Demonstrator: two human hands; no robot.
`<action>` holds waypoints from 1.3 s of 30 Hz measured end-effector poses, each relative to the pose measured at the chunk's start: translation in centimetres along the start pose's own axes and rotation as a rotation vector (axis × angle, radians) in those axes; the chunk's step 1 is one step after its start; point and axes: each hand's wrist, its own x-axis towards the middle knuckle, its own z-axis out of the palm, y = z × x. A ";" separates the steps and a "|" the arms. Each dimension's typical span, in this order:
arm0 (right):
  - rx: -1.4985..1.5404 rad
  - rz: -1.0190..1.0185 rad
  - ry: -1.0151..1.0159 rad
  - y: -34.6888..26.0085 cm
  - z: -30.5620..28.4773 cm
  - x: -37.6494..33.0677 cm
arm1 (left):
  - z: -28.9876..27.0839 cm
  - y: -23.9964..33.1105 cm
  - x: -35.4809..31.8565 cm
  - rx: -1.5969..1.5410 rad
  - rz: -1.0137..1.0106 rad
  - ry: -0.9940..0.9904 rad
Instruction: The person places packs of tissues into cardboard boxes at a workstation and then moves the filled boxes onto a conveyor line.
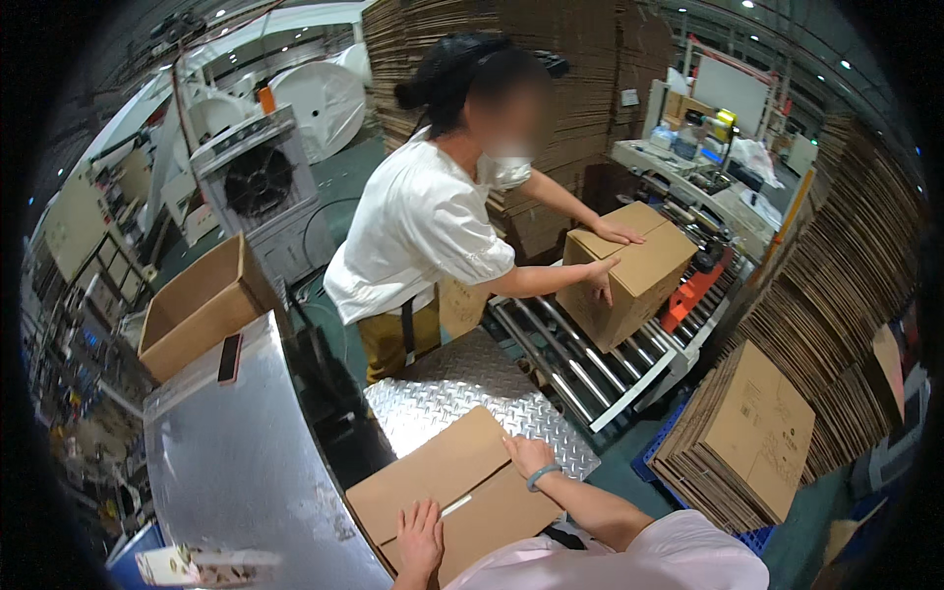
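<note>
In front of me is a brown cardboard box [433,472], its top flaps folded down. A dark gap runs along the seam between them, and a small white strip shows partway along it. My left hand [421,536] lies flat on the near left part of the flaps, fingers stretched out. At the far right edge of the box, my right hand [532,458], with a grey-blue band on its wrist, has its fingers curled over the cardboard. The box's underside and contents are hidden.
Across from me, a co-worker [423,216] presses both hands on another carton [629,256] on a roller conveyor [580,369]. A metal table [226,442] holding a phone [229,359] and an open carton [202,305] are at left. Flattened cartons [747,433] are stacked right.
</note>
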 end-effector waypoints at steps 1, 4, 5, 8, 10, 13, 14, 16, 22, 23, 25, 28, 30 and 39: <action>0.040 0.009 0.032 1.0 0.1 -0.2 | -0.1 -0.3 0.0 -0.026 -0.055 -0.008; 0.114 0.020 0.079 2.3 0.1 -0.6 | 0.4 -3.1 -1.2 0.000 -0.228 0.083; 0.119 0.011 0.075 2.6 0.1 -0.7 | 0.7 -4.1 -2.3 0.021 -0.303 0.137; 0.202 -0.031 0.101 3.3 -0.7 -0.1 | 1.1 -4.0 -2.7 -0.044 -0.545 0.239; 0.241 -0.049 0.055 3.6 -3.1 1.4 | -0.1 0.5 -0.5 -0.446 -1.040 0.177; 0.217 -0.221 0.102 5.1 -7.3 6.2 | 1.8 5.2 1.8 -0.643 -1.053 0.128; 0.199 -0.299 0.134 5.7 -9.1 8.1 | 3.9 6.3 2.3 -0.752 -1.025 0.159; 0.159 -0.327 0.090 7.4 -13.1 12.7 | 8.4 10.1 4.4 -0.921 -1.042 0.265; 0.015 -0.415 0.012 13.8 -23.2 28.1 | 18.0 22.0 19.0 -0.725 -1.195 0.282; -0.002 -0.445 0.052 13.8 -25.0 30.3 | 18.4 23.6 21.5 -0.678 -1.233 0.267; -0.042 -0.492 0.113 14.6 -28.6 35.0 | 19.7 27.0 26.3 -0.800 -1.189 0.382; -0.209 -0.499 0.293 20.5 -30.1 42.1 | 22.7 32.4 32.5 -1.010 -0.890 0.555; -0.467 -0.638 0.477 24.1 -29.7 44.6 | 24.0 33.9 36.4 -0.784 -0.702 0.464; -0.493 -0.499 0.096 30.6 -36.0 47.3 | 26.5 34.8 51.8 -0.809 -0.411 0.269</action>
